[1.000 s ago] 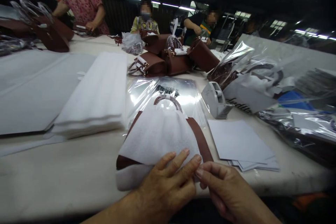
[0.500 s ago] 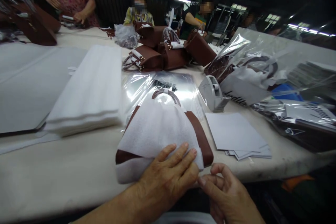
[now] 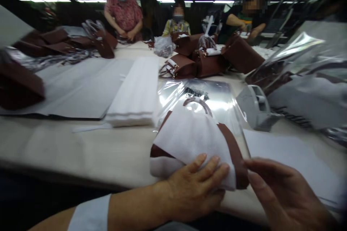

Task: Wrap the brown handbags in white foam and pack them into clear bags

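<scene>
A brown handbag (image 3: pixel 233 151) lies on the table in front of me, with a white foam sheet (image 3: pixel 195 133) wrapped over its front. Its wrapped handle (image 3: pixel 199 104) points away from me. My left hand (image 3: pixel 200 186) rests flat on the lower part of the foam, fingers stretched out. At the bag's lower right corner is my right hand (image 3: pixel 282 191), thumb and forefinger brought together in a pinch. Whatever is between those fingertips, if anything, is too small to make out. Beneath and behind the bag lies a clear plastic bag (image 3: pixel 222 90) with dark print.
Left of the bag is a stack of white foam sheets (image 3: pixel 135 94). A grey tape dispenser (image 3: pixel 256 108) and white paper sheets (image 3: pixel 287 151) are on the right. Brown handbags (image 3: pixel 208 63) are piled behind. Several co-workers, one in a pink patterned shirt (image 3: pixel 123 11), stand across the table.
The view has swung left, so things sit further right. My right hand has risen from below the bag's corner to beside it. My left hand stays on the foam.
</scene>
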Demonstrator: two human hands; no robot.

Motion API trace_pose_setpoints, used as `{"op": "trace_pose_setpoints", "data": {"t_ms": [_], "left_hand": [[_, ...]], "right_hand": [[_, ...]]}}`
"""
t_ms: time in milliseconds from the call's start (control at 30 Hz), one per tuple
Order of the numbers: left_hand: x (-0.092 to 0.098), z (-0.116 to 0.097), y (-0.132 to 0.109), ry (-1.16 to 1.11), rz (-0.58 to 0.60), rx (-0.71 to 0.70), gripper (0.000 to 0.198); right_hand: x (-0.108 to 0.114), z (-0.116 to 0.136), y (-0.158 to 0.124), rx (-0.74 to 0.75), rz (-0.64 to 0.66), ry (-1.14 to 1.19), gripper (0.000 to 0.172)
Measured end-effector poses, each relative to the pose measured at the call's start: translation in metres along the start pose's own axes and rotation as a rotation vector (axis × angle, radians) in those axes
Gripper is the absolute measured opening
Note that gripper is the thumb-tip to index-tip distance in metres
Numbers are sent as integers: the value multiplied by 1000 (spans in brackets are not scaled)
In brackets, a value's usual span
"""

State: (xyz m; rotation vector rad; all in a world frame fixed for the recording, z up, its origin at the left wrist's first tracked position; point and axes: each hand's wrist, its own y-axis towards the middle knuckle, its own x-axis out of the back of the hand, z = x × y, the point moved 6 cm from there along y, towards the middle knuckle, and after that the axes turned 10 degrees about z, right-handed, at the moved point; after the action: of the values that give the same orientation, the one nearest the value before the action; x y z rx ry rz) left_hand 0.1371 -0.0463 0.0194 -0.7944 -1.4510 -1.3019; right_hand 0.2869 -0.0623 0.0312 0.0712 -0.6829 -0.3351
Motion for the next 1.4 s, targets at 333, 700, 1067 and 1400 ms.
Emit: {"op": "trace_pose_setpoints", "data": {"t_ms": [333, 700, 1067, 1400], "left_hand": [[49, 31, -119, -238, -567, 868, 32], [44, 67, -93, -417, -430, 570, 9], [8, 92, -102, -879, -445, 914, 11], [-11, 89, -119, -956, -925, 1160, 19]], "right_hand": [[-106, 116, 43, 779, 351, -299, 68], [-110, 103, 36, 863, 315, -234, 34], [-113, 98, 10, 1183, 436, -229, 62], [-127, 95, -6, 1420, 438, -495, 45]]}}
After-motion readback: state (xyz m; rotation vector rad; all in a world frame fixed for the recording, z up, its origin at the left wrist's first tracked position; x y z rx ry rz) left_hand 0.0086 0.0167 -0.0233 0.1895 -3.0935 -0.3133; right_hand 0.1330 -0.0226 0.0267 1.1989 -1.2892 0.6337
